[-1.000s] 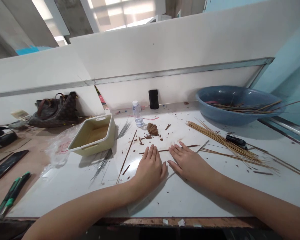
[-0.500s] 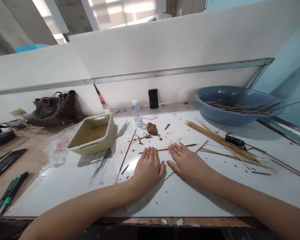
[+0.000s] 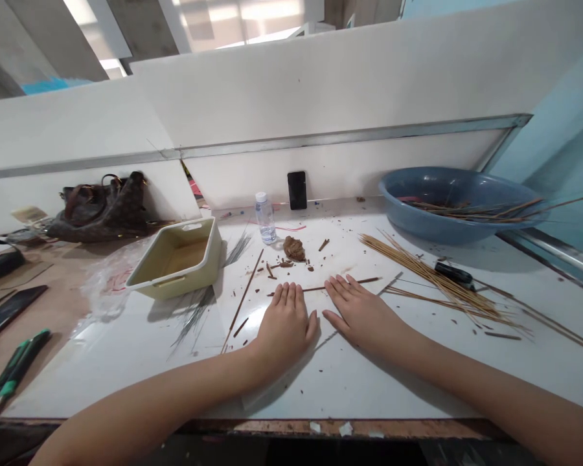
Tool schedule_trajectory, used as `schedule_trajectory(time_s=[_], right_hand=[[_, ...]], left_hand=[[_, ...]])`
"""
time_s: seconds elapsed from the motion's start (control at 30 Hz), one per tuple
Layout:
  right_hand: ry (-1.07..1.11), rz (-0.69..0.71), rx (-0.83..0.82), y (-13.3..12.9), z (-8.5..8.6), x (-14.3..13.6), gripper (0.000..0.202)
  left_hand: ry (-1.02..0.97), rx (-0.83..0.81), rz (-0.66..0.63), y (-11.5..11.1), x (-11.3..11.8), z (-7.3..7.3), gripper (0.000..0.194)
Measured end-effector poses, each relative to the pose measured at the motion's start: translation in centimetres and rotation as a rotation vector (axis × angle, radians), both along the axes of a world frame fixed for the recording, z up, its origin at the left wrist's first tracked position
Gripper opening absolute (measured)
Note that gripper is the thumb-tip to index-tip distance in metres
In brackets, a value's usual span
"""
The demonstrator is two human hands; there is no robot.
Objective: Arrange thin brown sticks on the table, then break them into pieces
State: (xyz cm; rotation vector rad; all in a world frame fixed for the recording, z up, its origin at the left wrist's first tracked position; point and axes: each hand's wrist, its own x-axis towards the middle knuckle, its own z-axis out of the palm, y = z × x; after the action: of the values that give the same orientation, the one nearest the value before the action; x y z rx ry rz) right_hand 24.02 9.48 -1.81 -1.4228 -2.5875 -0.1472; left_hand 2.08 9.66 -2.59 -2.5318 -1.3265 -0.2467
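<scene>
Both my hands lie flat on the white board with fingers stretched out. Under the fingers of my left hand [image 3: 285, 327] runs a thin brown-coated stick [image 3: 315, 288], its left tip showing just past them. My right hand [image 3: 362, 312] presses on the same stick farther right, and the stick's other end sticks out beyond the fingers. A lump of brown paste [image 3: 294, 248] sits behind the hands, with crumbs scattered around it. Another brown-coated stick [image 3: 245, 294] lies slanted to the left of my left hand.
A yellow-green tub [image 3: 175, 285] stands at left near thin wires. Behind are a water bottle [image 3: 265, 220] and a propped phone [image 3: 297, 191]. At right lie a bundle of bamboo sticks [image 3: 418, 268], a black-handled tool [image 3: 454, 274] and a blue basin [image 3: 451, 223] holding sticks.
</scene>
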Motion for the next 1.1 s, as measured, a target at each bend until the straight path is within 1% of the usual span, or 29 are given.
schedule_trajectory(time_s=[0.1,0.17,0.33,0.4,0.47,0.53,0.63,0.7,0.8,0.9,0.97,1.1], right_hand=[[-0.018,-0.015,-0.024,0.4,-0.5,0.2,0.073],[-0.022,-0.016,-0.018,0.5,-0.4,0.2,0.073],[0.0,0.027,0.044,-0.2,0.8,-0.1,0.057],[0.011,0.032,0.056,-0.4,1.0,-0.2,0.055],[0.007,0.03,0.064,-0.2,0.7,-0.1,0.057],[-0.004,0.019,0.066,0.2,0.0,0.0,0.062],[0.011,0.001,0.039,0.7,-1.0,0.3,0.072],[0.029,0.006,0.024,0.7,-1.0,0.4,0.07],[0.037,0.023,0.028,0.3,-0.3,0.3,0.06],[0.037,0.026,0.036,-0.1,0.3,0.1,0.057],[0.023,0.018,0.044,-0.1,0.1,0.0,0.059],[-0.008,-0.001,0.069,0.4,-0.9,0.1,0.065]], left_hand=[[0.006,0.002,0.018,0.4,0.0,0.1,0.069],[0.006,0.016,0.007,0.4,0.0,0.2,0.069],[0.012,0.108,-0.044,-0.3,-0.1,-0.1,0.064],[0.025,0.129,-0.051,-0.5,-0.2,-0.2,0.064],[0.043,0.112,-0.038,-0.4,-0.2,-0.3,0.066],[0.043,0.063,-0.004,-0.1,-0.2,-0.3,0.068],[-0.006,-0.009,0.039,0.3,-0.2,-0.3,0.071],[-0.033,-0.02,0.039,0.3,-0.2,-0.5,0.071],[-0.028,0.005,0.021,-0.1,-0.2,-0.7,0.067],[-0.002,0.021,0.01,-0.5,-0.2,-0.7,0.066],[0.008,0.023,0.018,-0.4,-0.1,-0.7,0.068],[0.024,0.027,0.047,0.2,0.0,-0.4,0.071]])
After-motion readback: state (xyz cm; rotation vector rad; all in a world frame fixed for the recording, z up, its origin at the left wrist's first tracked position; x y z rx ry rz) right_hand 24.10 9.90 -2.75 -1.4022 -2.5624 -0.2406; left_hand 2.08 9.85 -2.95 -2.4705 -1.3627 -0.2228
